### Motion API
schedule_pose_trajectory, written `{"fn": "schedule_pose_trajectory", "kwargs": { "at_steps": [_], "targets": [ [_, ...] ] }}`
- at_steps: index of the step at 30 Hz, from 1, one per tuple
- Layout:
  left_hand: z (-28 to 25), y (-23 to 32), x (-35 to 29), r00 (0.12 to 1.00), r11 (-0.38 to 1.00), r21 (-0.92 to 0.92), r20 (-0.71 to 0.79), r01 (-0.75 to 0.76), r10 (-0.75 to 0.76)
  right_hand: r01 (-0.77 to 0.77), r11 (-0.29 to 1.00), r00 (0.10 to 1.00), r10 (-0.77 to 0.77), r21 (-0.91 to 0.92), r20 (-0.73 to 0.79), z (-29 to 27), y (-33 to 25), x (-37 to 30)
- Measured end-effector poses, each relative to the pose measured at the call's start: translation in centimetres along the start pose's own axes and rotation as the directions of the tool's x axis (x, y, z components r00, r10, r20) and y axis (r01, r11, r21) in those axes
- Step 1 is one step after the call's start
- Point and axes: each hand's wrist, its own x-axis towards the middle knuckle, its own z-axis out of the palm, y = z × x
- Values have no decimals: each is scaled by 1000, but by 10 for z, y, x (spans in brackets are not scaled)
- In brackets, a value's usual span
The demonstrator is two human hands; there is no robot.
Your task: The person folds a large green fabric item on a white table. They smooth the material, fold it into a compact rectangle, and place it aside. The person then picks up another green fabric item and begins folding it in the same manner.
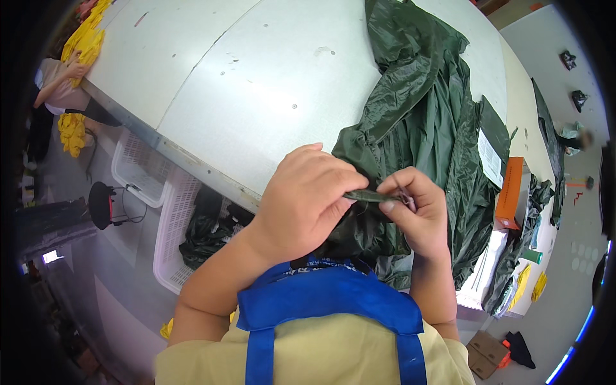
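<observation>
A dark green shiny garment (pixel 420 109) lies spread over the right part of a grey table (pixel 256 83) and hangs toward me. My left hand (pixel 308 199) pinches a narrow strip of the green fabric (pixel 369 195) near its edge. My right hand (pixel 417 208) holds the other end of that strip together with a small thin metal tool (pixel 405 197). Both hands are close together above the table's near edge. I wear a blue apron over a pale yellow shirt.
A white plastic basket (pixel 170 224) with dark cloth stands below the table on the left. At the far left a person handles yellow fabric (pixel 86 38). An orange box (pixel 511 192), white papers and more green cloth lie on the right.
</observation>
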Motion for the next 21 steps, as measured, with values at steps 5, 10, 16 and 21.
{"fn": "schedule_pose_trajectory", "kwargs": {
  "at_steps": [5,10,16,21],
  "targets": [
    [-3,-6,-5,944,811,-497,265,309,-197,31,987,999,-25,161,-38,-7,5,-1],
    [-3,-1,-6,926,771,-519,279,368,-254,248,964,945,-263,-98,-196,1,4,-3],
    [-7,6,-5,920,778,-499,283,382,-270,280,827,897,-406,-488,-173,-3,-12,-24],
    [1,12,-2,927,810,-462,272,361,-258,282,874,944,-327,-396,-50,3,-17,-5]
  ]
}}
